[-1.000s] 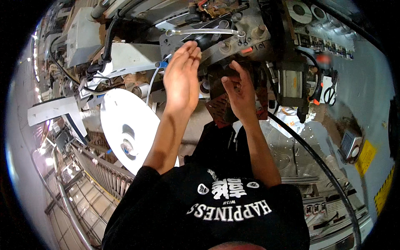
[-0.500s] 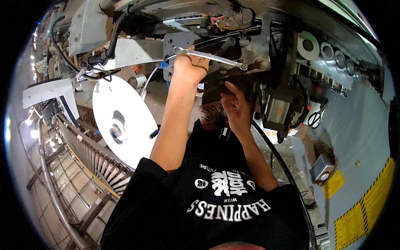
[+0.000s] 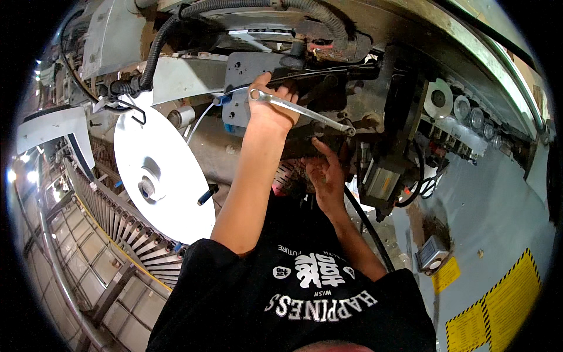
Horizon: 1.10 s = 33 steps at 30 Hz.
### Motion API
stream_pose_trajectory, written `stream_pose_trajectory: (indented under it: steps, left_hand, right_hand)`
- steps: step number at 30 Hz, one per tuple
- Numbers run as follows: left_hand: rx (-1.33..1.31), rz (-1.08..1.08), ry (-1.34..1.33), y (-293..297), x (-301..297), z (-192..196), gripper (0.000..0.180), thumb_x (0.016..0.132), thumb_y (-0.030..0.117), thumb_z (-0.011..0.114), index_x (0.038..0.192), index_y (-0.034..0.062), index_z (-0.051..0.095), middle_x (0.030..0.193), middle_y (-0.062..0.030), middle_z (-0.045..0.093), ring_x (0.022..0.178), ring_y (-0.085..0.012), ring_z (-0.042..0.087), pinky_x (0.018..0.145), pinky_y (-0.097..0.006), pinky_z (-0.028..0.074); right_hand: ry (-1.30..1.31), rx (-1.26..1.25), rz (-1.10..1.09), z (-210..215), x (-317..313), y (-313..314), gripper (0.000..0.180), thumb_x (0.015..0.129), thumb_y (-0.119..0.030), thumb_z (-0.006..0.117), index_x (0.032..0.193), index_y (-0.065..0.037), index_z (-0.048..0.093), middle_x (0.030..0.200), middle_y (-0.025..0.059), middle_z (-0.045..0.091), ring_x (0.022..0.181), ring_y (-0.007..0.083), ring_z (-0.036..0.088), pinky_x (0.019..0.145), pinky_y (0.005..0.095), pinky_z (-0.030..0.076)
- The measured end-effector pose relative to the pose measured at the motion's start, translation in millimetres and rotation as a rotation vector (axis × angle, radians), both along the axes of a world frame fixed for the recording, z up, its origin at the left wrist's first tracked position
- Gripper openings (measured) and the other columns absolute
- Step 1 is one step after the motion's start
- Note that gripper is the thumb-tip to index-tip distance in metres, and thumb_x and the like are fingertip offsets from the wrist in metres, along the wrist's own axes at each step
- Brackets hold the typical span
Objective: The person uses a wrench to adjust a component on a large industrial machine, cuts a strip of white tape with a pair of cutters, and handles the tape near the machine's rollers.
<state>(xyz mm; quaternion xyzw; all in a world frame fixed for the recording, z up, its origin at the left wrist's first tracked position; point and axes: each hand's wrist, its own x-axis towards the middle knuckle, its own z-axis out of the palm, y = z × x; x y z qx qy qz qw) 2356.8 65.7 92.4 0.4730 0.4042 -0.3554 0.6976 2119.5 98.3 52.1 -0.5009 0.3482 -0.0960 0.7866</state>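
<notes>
My left hand (image 3: 273,110) is closed round one end of a long silver ring spanner (image 3: 314,115), thumb side up. The spanner slants down to the right, its far ring end beside a round bolt or pin (image 3: 370,122) on the dark machine; whether that ring sits on a fastener I cannot tell. Below the spanner, my right hand (image 3: 326,175) has its index finger stretched up toward the machine and the others loosely bent, with nothing visible in it. A grey plate with holes (image 3: 236,73) stands just behind my left hand.
A large white disc (image 3: 161,193) stands on the left, near a thin pale tube (image 3: 198,124). Ribbed black hose (image 3: 153,56) loops above. At right are a cylinder-like metal unit (image 3: 382,183), a black cable (image 3: 368,222) and a grey panel (image 3: 469,217) with yellow labels.
The spanner slopes more steeply, its right end lower in the picture. My left-hand fingers now show behind it. My right hand sits a little lower, and the whole view has shifted slightly.
</notes>
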Motion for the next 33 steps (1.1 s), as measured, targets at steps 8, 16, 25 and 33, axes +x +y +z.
stream_pose_trajectory:
  steps: [8,16,25,33]
  left_hand:
    - [-0.041,-0.104,0.007,7.9,2.5,-13.2,0.065,0.107,0.037,0.043,0.163,0.0120,0.021,0.165,-0.0155,0.035,0.143,-0.0244,0.040,0.116,-0.036,0.029]
    - [0.063,0.000,-0.030,0.3,-2.7,-10.4,0.052,0.106,0.030,0.045,0.147,-0.0008,0.035,0.145,-0.0161,0.047,0.125,-0.0243,0.042,0.113,-0.041,0.030]
    - [-0.050,-0.046,-0.067,7.3,-3.5,-20.4,0.042,0.102,0.028,0.049,0.132,-0.0007,0.043,0.135,-0.0158,0.051,0.120,-0.0253,0.045,0.112,-0.041,0.030]
    - [-0.008,0.025,-0.067,4.8,-3.3,-15.7,0.041,0.101,0.030,0.054,0.128,0.0007,0.046,0.127,-0.0154,0.054,0.110,-0.0271,0.051,0.108,-0.042,0.036]
  right_hand:
    - [0.024,-0.001,0.014,-2.3,2.0,-3.4,0.066,0.103,-0.038,0.068,0.154,-0.005,0.043,0.142,0.0102,0.060,0.118,0.0200,0.066,0.103,0.0413,0.051]
    - [0.020,0.025,0.014,-5.3,-0.2,-4.4,0.069,0.100,-0.041,0.072,0.154,-0.010,0.044,0.152,0.0083,0.054,0.117,0.0193,0.066,0.097,0.0399,0.053]
    - [0.047,0.016,0.019,-2.8,-1.3,-2.6,0.068,0.100,-0.041,0.071,0.155,-0.011,0.044,0.155,0.0072,0.052,0.116,0.0183,0.066,0.097,0.0396,0.051]
    - [0.045,0.026,0.026,2.7,0.3,-3.7,0.071,0.101,-0.043,0.069,0.155,-0.006,0.040,0.152,0.0102,0.051,0.119,0.0206,0.065,0.104,0.0410,0.050]
